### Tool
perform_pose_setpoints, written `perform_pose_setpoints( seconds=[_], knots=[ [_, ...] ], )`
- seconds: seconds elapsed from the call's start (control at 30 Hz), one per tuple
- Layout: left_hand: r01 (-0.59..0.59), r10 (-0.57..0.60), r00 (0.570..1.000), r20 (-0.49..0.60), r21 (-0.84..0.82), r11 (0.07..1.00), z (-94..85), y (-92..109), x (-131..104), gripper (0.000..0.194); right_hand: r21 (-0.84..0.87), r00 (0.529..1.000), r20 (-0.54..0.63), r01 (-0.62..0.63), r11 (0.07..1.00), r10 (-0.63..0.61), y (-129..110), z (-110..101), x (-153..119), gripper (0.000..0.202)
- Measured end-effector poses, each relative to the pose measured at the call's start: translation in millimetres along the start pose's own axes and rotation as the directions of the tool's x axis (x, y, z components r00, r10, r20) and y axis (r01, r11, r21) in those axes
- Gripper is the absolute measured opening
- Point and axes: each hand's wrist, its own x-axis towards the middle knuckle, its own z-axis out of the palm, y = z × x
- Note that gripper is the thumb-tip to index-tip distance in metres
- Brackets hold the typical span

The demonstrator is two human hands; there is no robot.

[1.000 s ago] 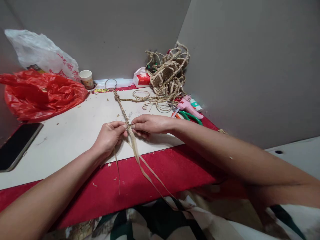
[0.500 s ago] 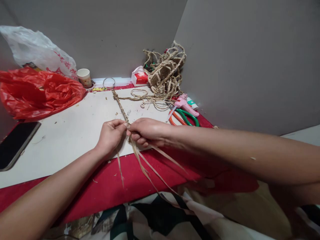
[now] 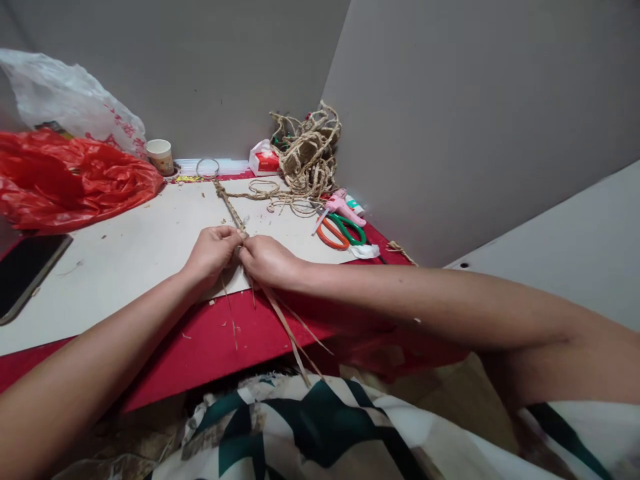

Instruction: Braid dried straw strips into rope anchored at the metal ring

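A braided straw cord point(image 3: 231, 207) runs from a knot on the white board down to my hands. My left hand point(image 3: 213, 252) pinches the cord's near end between thumb and fingers. Right beside it, my right hand point(image 3: 270, 259) is closed around the fibre strands at the same spot, its fingertips partly hidden. Loose pale fibre strands point(image 3: 286, 325) hang from beneath my right hand over the red table edge toward my lap. A thinner strand point(image 3: 229, 310) dangles below my left hand.
A heap of braided cord point(image 3: 307, 150) lies at the back. Near it are a tissue pack point(image 3: 265, 160), a pink glue gun point(image 3: 350, 207), orange-handled pliers point(image 3: 331, 235) and green-handled scissors point(image 3: 355, 230). On the left are a phone point(image 3: 33, 273), a red plastic bag point(image 3: 80, 180) and a paper cup point(image 3: 160, 157).
The view has shifted a little, so the table things sit further left. My right hand has turned palm down, and the loose strands have gathered closer together below it.
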Motion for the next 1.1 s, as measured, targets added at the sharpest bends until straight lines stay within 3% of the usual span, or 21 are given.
perform_pose_setpoints(
  seconds=[0.1, 0.17, 0.23, 0.27, 0.33, 0.4, 0.43, 0.47, 0.53, 0.57, 0.63, 0.73, 0.8, 1.0, 1.1],
  knots=[
    [-0.016, 0.016, 1.0, 0.002, -0.016, 1.0, -2.1, -0.9, 0.2, 0.01, -0.258, 0.993, -0.006, 0.112, 0.96, -0.118, -4.6, 0.6, -15.3, 0.032],
    [-0.019, 0.018, 1.0, -0.014, -0.03, 0.999, -3.5, 0.3, -0.5, 0.01, -0.273, 0.971, 0.097, 0.236, 0.933, -0.217, -5.4, -2.3, -28.4, 0.037],
    [-0.018, 0.016, 0.999, -0.031, -0.046, 0.999, -5.1, 3.3, -1.5, 0.011, -0.181, 0.952, 0.137, 0.295, 0.938, -0.273, -3.7, -10.2, -39.1, 0.044],
    [-0.015, 0.013, 0.999, -0.038, -0.051, 0.999, -6.1, 5.2, -1.9, 0.011, -0.112, 0.957, 0.089, 0.284, 0.952, -0.275, -2.1, -15.9, -42.1, 0.048],
    [-0.002, 0.001, 0.999, -0.036, -0.054, 0.999, -8.1, 8.9, -1.6, 0.011, 0.027, 0.961, -0.145, 0.242, 0.97, -0.236, 2.1, -28.2, -41.6, 0.049],
    [0.014, -0.016, 0.999, -0.032, -0.045, 0.999, -10.4, 10.8, 0.0, 0.011, 0.17, 0.925, -0.346, 0.223, 0.96, -0.154, 6.4, -37.4, -33.1, 0.035],
    [0.019, -0.02, 0.999, -0.031, -0.043, 0.999, -11.4, 11.0, 1.2, 0.012, 0.256, 0.925, -0.363, 0.211, 0.943, -0.108, 8.2, -39.4, -26.9, 0.03],
    [0.022, -0.023, 0.999, -0.026, -0.045, 0.999, -12.4, 10.7, 2.4, 0.013, 0.365, 0.947, -0.316, 0.183, 0.913, -0.064, 9.9, -39.4, -20.2, 0.034],
    [0.032, -0.033, 0.999, -0.007, -0.055, 0.998, -13.8, 9.2, 4.6, 0.014, 0.599, 0.996, -0.088, 0.061, 0.799, -0.01, 12.5, -34.6, -6.9, 0.048],
    [0.037, -0.037, 0.999, 0.006, -0.058, 0.998, -14.3, 8.4, 5.2, 0.014, 0.689, 0.999, 0.032, -0.015, 0.724, -0.009, 13.6, -30.7, -1.0, 0.048],
    [0.041, -0.039, 0.999, 0.028, -0.064, 0.997, -14.9, 7.4, 5.7, 0.016, 0.797, 0.983, 0.182, -0.127, 0.59, -0.035, 15.7, -23.1, 8.2, 0.034],
    [0.037, -0.035, 0.999, 0.035, -0.06, 0.997, -15.1, 7.9, 5.3, 0.017, 0.858, 0.952, 0.289, -0.212, 0.468, -0.099, 19.4, -18.4, 16.9, 0.014],
    [0.037, -0.036, 0.999, 0.04, -0.039, 0.999, -15.5, 9.1, 5.2, 0.016, 0.853, 0.926, 0.348, -0.248, 0.46, -0.147, 21.7, -20.3, 20.3, 0.01],
    [-0.065, 0.06, 0.997, 0.048, 0.113, 0.991, -17.1, 12.3, 4.5, 0.009, 0.72, 0.906, 0.408, -0.247, 0.649, -0.108, 23.0, -26.8, 26.5, 0.012],
    [-0.131, 0.118, 0.99, 0.076, 0.197, 0.972, -19.1, 11.8, 5.0, 0.006, 0.715, 0.887, 0.438, -0.246, 0.654, -0.146, 26.5, -24.7, 29.9, 0.01]
  ],
)
